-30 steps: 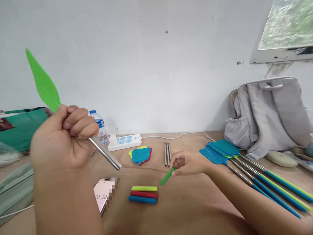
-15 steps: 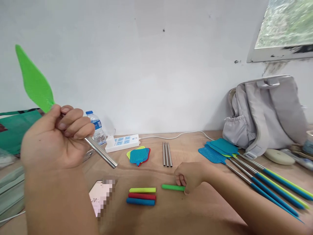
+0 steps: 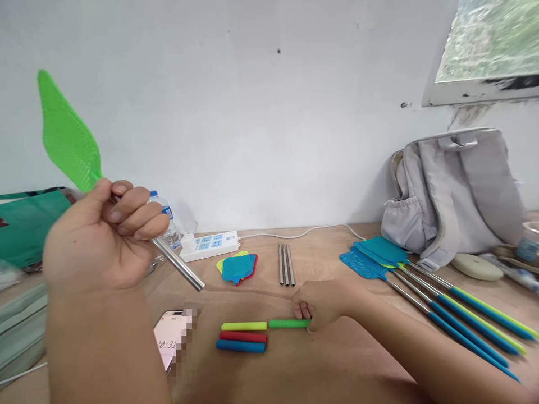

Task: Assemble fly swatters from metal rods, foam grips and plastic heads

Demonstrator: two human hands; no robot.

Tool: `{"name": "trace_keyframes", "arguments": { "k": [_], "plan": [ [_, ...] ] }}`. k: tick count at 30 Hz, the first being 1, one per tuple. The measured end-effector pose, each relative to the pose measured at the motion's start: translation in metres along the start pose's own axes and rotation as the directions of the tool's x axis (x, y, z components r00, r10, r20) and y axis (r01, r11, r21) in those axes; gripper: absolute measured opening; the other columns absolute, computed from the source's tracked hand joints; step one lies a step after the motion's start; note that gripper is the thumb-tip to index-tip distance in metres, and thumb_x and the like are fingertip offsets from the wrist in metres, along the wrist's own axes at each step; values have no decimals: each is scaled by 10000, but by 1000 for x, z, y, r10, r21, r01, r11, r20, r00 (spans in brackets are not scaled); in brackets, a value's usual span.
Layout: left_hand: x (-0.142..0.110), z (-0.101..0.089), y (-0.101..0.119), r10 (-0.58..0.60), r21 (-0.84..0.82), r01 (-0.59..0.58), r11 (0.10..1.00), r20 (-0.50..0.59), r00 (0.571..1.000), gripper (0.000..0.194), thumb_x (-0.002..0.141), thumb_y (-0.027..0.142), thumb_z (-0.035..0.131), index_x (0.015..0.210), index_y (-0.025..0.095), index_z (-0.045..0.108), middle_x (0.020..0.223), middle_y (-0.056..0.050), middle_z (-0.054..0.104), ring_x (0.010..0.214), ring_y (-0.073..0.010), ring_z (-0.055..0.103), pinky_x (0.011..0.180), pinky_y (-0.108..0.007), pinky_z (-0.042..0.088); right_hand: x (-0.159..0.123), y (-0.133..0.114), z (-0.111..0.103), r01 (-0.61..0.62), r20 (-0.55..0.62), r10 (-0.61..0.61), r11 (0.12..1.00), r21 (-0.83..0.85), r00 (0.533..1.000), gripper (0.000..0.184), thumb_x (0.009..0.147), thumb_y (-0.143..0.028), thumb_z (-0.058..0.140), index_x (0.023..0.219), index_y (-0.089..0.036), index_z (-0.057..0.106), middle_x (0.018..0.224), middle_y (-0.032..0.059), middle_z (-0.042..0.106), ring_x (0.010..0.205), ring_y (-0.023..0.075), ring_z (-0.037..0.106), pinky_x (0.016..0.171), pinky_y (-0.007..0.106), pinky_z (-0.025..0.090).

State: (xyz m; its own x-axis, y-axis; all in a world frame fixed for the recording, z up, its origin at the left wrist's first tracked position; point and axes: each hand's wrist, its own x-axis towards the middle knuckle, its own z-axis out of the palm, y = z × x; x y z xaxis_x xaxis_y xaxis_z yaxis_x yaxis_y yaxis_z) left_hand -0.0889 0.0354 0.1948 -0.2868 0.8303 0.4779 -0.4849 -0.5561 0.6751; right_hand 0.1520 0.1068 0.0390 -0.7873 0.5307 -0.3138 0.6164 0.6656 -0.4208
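My left hand (image 3: 113,235) is raised at the left, fingers wrapped round a fly swatter with a green head (image 3: 69,137) and a bare metal rod (image 3: 179,264) pointing down to the right. Low over the table, my right hand (image 3: 322,306) pinches the right end of a green handle tube (image 3: 288,324). The green tube's left end lies close by a yellow handle tube (image 3: 244,326); I cannot tell if they touch. Just below are a red tube (image 3: 243,336) and a blue tube (image 3: 241,346). Three metal rods (image 3: 287,265) lie behind my right hand.
Loose swatter heads (image 3: 237,268) lie in a stack mid-table. Several assembled fly swatters (image 3: 446,303) lie at the right before a grey backpack (image 3: 455,191). A power strip (image 3: 210,246), a water bottle (image 3: 170,227) and a phone (image 3: 170,334) are at the left.
My right hand has moved slightly left with the green tube, bringing it near the yellow tube's end. My left hand and the green swatter have shifted a little to the right in view.
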Motion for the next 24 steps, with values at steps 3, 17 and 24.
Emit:
{"name": "trace_keyframes", "arguments": {
  "k": [3, 17, 24],
  "plan": [
    [0, 2, -1, -14, -38, 12, 999, -34, 999, 296, 895, 149, 272, 631, 150, 405, 472, 75, 208, 361, -35, 126, 300, -126, 213, 0, 0, 0, 17, -8, -17, 1000, -11, 1000, 282, 582, -184, 624, 863, -166, 616, 722, 7, 583, 601, 132, 516, 448, 194, 329],
    [-8, 8, -38, -407, 592, 196, 782, 247, 879, 194, 765, 331, 517, 746, 152, 588, 567, 0, 440, 392, -68, 361, 363, -182, 317, -5, 7, -14, 130, -208, -102, 983, 126, 973, 422, 561, -375, 713, 908, -177, 579, 746, -2, 566, 611, 123, 503, 490, 209, 342],
    [-30, 35, -94, -487, 830, -51, 555, 374, 789, 296, 790, 397, 457, 607, 187, 555, 505, 22, 463, 402, -96, 371, 368, -196, 270, -9, -6, -32, 678, -777, 41, 462, 572, 628, 378, 670, -517, 607, 757, -184, 450, 620, -49, 435, 461, 55, 349, 438, 212, 284]
  ]
}}
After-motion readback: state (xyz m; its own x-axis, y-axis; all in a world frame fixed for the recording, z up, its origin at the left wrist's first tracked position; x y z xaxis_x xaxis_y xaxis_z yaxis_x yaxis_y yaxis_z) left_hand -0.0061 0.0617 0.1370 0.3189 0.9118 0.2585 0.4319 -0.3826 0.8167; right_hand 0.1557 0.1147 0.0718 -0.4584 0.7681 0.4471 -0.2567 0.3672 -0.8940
